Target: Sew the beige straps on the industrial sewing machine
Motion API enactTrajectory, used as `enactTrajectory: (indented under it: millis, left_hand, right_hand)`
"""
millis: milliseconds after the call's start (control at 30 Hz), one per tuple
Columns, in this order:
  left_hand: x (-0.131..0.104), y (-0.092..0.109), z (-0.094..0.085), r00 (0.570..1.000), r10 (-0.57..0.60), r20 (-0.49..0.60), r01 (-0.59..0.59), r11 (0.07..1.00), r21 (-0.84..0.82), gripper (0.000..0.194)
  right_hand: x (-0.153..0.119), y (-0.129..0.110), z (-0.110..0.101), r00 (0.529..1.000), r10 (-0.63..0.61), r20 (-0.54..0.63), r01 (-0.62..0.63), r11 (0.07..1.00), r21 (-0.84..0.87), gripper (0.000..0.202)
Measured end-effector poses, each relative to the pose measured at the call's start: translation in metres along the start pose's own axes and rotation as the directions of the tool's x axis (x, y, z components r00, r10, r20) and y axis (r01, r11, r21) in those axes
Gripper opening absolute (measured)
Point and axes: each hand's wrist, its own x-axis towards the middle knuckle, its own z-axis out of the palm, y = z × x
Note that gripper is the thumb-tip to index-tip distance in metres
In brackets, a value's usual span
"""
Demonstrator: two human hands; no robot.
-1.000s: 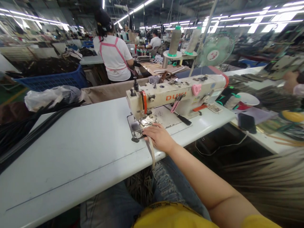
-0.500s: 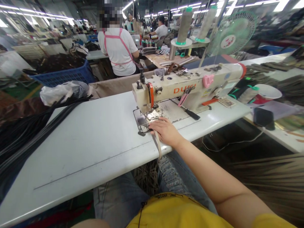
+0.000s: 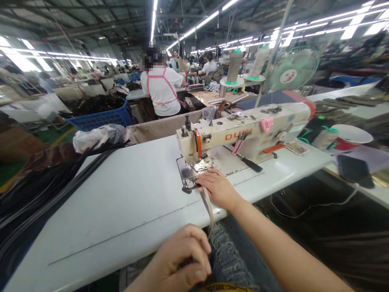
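My right hand lies palm down with its fingers together, and I judge it has hold of the narrow beige flat strip, pinning its upper end beside the metal needle plate. My left hand hovers at the tabletop's front edge, fingers loosely curled; it looks unladen, though I cannot tell whether its fingertips brush the strip.

As for how far along I am, the strip's end is up at the cream sewing machine, so placing it seems done. I see no stitching on it; the length that drops over the front edge of the white tabletop appears left to feed.

Counting outward, I have one beige strip under my hand, one machine, one slim black-handled tool on its bed and one pink plastic piece on its side. Past the back edge stand two tall grey thread cones and one pale green fan. Across the left edge drape long black strips, too many to count
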Motion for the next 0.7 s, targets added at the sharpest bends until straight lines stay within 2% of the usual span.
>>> enactTrajectory:
  millis: [33,67,100,133,200,267,333,367,433,500,533,600,700]
  left_hand:
    - [0.009,-0.011,0.008,0.996,-0.012,0.085,0.015,1.0,-0.026,0.024]
    - [0.018,-0.024,0.016,0.979,-0.139,0.146,0.149,0.987,-0.058,0.032]
    - [0.026,-0.04,0.024,0.944,-0.276,0.181,0.281,0.96,-0.003,0.039]
    - [0.032,-0.057,0.03,0.919,-0.348,0.185,0.331,0.936,0.119,0.042]
    - [0.043,-0.089,0.04,0.883,-0.447,0.141,0.392,0.869,0.3,0.062]
    - [0.054,-0.114,0.047,0.874,-0.485,0.002,0.46,0.83,0.314,0.08]
    - [0.067,-0.129,0.052,0.929,-0.348,-0.125,0.369,0.898,0.241,0.087]
    - [0.074,-0.134,0.054,0.951,-0.276,-0.143,0.301,0.933,0.197,0.085]
    - [0.086,-0.14,0.058,0.985,-0.101,-0.141,0.119,0.985,0.126,0.069]
    - [0.097,-0.15,0.062,0.993,0.04,-0.111,-0.03,0.995,0.091,0.044]
    - [0.101,-0.157,0.065,0.991,0.091,-0.093,-0.083,0.993,0.087,0.038]
    - [0.106,-0.176,0.069,0.991,0.126,-0.047,-0.122,0.988,0.092,0.053]
    - [0.106,-0.202,0.074,0.996,0.085,0.007,-0.086,0.994,0.075,0.069]
  right_hand:
    - [0.0,0.0,0.0,1.0,-0.001,-0.001,0.001,1.0,0.003,0.025]
    - [0.0,0.001,0.001,1.0,-0.002,-0.002,0.002,1.0,0.005,0.025]
    - [0.0,0.002,0.002,1.0,-0.002,-0.002,0.002,1.0,0.007,0.025]
    - [0.0,0.002,0.002,1.0,-0.001,-0.005,0.001,1.0,0.006,0.025]
    - [0.0,0.002,0.002,1.0,0.002,-0.009,-0.002,1.0,0.003,0.025]
    - [0.0,0.002,0.001,1.0,0.0,-0.009,0.0,1.0,0.0,0.024]
    - [0.0,0.002,0.0,1.0,-0.005,0.002,0.005,1.0,0.003,0.024]
    - [0.0,0.002,0.0,1.0,-0.007,0.007,0.007,1.0,0.006,0.024]
    - [0.0,0.003,0.0,1.0,-0.011,0.01,0.011,1.0,0.011,0.024]
    - [0.0,0.004,0.001,1.0,-0.019,0.005,0.019,1.0,0.012,0.023]
    - [0.0,0.005,0.001,1.0,-0.026,0.002,0.026,1.0,0.009,0.022]
    - [0.0,0.006,0.002,0.999,-0.037,0.003,0.037,0.999,-0.002,0.021]
    - [0.0,0.007,0.002,0.999,-0.045,0.009,0.045,0.999,-0.024,0.022]
